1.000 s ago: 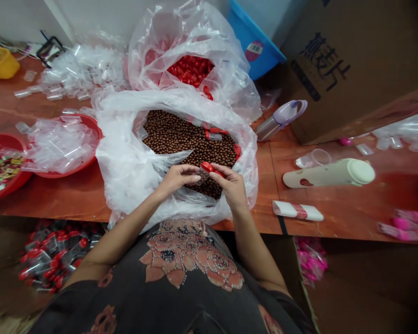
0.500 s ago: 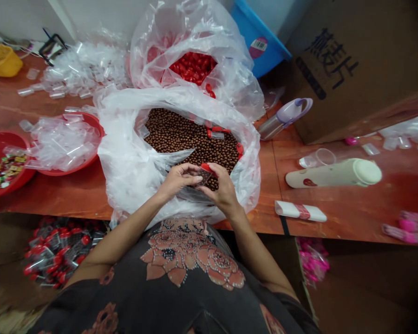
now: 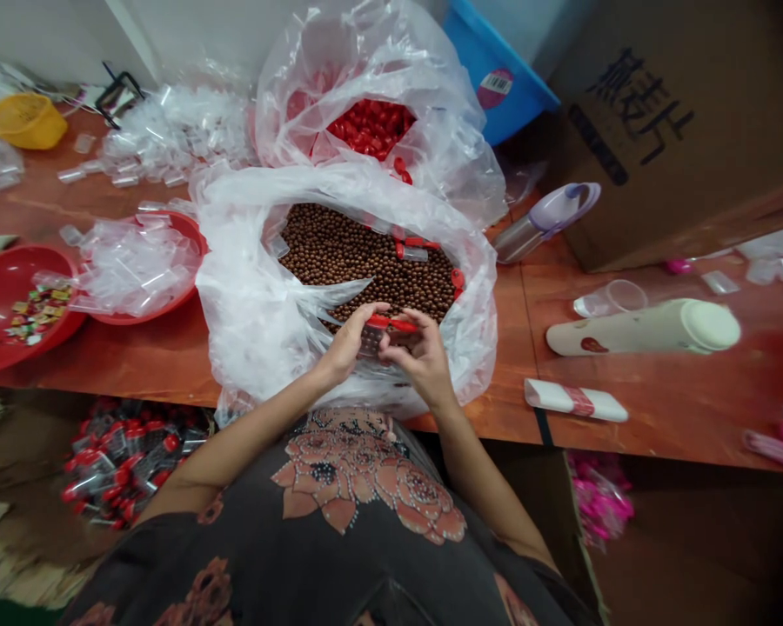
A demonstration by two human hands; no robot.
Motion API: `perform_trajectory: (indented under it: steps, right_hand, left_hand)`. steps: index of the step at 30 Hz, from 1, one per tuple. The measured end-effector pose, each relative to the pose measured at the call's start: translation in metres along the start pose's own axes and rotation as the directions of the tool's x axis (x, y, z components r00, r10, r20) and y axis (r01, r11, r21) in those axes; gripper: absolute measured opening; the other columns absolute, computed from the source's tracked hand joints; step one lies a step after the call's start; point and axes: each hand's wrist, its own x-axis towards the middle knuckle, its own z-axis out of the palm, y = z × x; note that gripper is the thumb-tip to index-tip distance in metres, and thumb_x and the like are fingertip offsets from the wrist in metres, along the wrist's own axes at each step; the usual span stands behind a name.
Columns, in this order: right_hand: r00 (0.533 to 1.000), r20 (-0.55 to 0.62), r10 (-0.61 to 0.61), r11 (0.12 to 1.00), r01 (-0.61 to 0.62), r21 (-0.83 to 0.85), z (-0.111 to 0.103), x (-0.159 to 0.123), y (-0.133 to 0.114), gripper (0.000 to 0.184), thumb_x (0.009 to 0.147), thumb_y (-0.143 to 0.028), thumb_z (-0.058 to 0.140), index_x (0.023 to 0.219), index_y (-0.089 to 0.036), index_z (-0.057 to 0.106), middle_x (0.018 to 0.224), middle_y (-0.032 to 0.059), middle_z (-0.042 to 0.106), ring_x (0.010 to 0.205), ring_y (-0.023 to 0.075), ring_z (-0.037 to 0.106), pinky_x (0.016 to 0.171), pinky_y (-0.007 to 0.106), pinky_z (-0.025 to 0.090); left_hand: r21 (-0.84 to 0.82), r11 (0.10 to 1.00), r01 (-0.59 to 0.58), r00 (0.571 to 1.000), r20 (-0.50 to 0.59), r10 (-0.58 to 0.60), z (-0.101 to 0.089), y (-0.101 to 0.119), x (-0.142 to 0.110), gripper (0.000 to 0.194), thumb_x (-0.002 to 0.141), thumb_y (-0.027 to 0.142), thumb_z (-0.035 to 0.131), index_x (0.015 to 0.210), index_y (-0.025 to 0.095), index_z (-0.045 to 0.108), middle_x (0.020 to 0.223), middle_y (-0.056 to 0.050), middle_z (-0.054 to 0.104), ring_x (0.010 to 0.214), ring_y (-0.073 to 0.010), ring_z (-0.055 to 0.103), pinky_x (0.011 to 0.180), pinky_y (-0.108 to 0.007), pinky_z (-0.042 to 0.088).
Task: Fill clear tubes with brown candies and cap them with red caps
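Observation:
My left hand (image 3: 349,345) and my right hand (image 3: 419,356) meet over the mouth of a white plastic bag (image 3: 235,287) on the table. Between them, both hands hold a small clear plastic tube (image 3: 371,341) with a red cap (image 3: 386,322) lying across its top. Below my fingers, the bag is full of round brown beads (image 3: 365,261), possibly chocolate balls. A few more red-capped tubes (image 3: 414,253) lie on the beads near the far rim. Behind it, a second clear bag (image 3: 371,52) holds red capped pieces (image 3: 371,129).
A red bowl (image 3: 183,252) of clear tubes and a red basin (image 3: 13,296) with wrapped sweets stand left, and loose tubes (image 3: 176,130) lie behind. A cardboard box (image 3: 665,130), flask (image 3: 645,326) and blue crate (image 3: 496,69) stand right. Red-capped tubes (image 3: 130,461) lie below the table edge.
My hands have drawn closer together, and the red cap now lies across the top of the tube. The whole view has shifted slightly.

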Motion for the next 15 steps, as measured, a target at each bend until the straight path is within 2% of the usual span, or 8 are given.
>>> perform_trajectory:
  steps: [2,3,5,7,9,12,15]
  right_hand:
    - [0.973,-0.146,0.176,0.968,-0.145,0.204,0.0,0.0,-0.001,0.035,0.078,-0.04,0.076,0.107,-0.031,0.061,0.09,-0.0029,0.069,0.077,0.0149,0.067,0.075,0.032,0.058]
    - [0.958,-0.179,0.226,0.951,-0.176,0.255,0.001,0.001,-0.002,0.026,0.079,-0.04,0.075,0.099,-0.029,0.063,0.082,-0.0042,0.068,0.069,0.013,0.065,0.07,0.029,0.057]
    - [0.96,-0.174,0.221,0.955,-0.177,0.238,0.002,0.002,-0.006,0.018,0.08,-0.039,0.075,0.091,-0.028,0.067,0.081,-0.0034,0.069,0.07,0.0132,0.065,0.073,0.03,0.056]
    - [0.988,-0.088,0.123,0.987,-0.113,0.112,0.003,0.003,-0.011,0.021,0.079,-0.04,0.076,0.096,-0.029,0.071,0.096,-0.0003,0.072,0.085,0.0175,0.067,0.085,0.036,0.056]
    - [0.999,0.037,-0.012,0.998,0.014,-0.061,0.002,0.003,-0.015,0.038,0.075,-0.042,0.08,0.11,-0.031,0.069,0.114,0.002,0.07,0.103,0.023,0.066,0.096,0.043,0.052]
    - [0.961,0.204,-0.189,0.923,0.245,-0.298,0.001,0.003,-0.016,0.066,0.068,-0.045,0.086,0.127,-0.033,0.059,0.128,0.0052,0.065,0.118,0.0293,0.059,0.106,0.05,0.046]
    - [0.903,0.321,-0.286,0.797,0.41,-0.443,0.0,0.004,-0.015,0.078,0.075,-0.048,0.08,0.142,-0.031,0.045,0.134,0.0102,0.061,0.122,0.0321,0.055,0.107,0.054,0.044]
  left_hand:
    - [0.025,0.999,0.024,0.999,0.038,-0.025,-0.003,0.002,-0.002,0.057,0.095,0.055,0.037,0.138,0.019,0.048,0.061,0.002,0.059,0.05,-0.0127,0.054,0.054,-0.026,0.049]
    - [0.036,0.999,0.039,0.998,0.056,-0.041,-0.004,0.002,-0.003,0.06,0.095,0.057,0.036,0.141,0.019,0.047,0.062,0.002,0.06,0.05,-0.0128,0.054,0.054,-0.026,0.05]
    - [0.054,0.997,0.063,0.995,0.077,-0.067,-0.005,0.001,-0.003,0.068,0.095,0.065,0.031,0.141,0.018,0.049,0.063,0.0,0.061,0.051,-0.0132,0.055,0.053,-0.026,0.049]
    - [0.073,0.995,0.068,0.995,0.067,-0.073,-0.006,-0.002,-0.003,0.078,0.092,0.074,0.025,0.136,0.017,0.055,0.064,-0.002,0.063,0.051,-0.0136,0.056,0.053,-0.026,0.048]
    - [0.08,0.995,0.061,0.997,0.041,-0.064,-0.006,-0.002,-0.002,0.084,0.088,0.08,0.021,0.125,0.017,0.062,0.065,-0.003,0.064,0.052,-0.0138,0.056,0.053,-0.025,0.046]
    - [0.09,0.992,0.085,0.996,0.003,-0.086,-0.005,0.001,-0.002,0.08,0.088,0.081,0.024,0.092,0.015,0.069,0.062,-0.005,0.062,0.051,-0.012,0.053,0.051,-0.024,0.043]
    - [0.095,0.99,0.107,0.994,-0.032,-0.104,-0.004,0.006,-0.002,0.067,0.088,0.075,0.038,0.07,0.016,0.061,0.058,-0.004,0.059,0.048,-0.0108,0.051,0.047,-0.024,0.039]
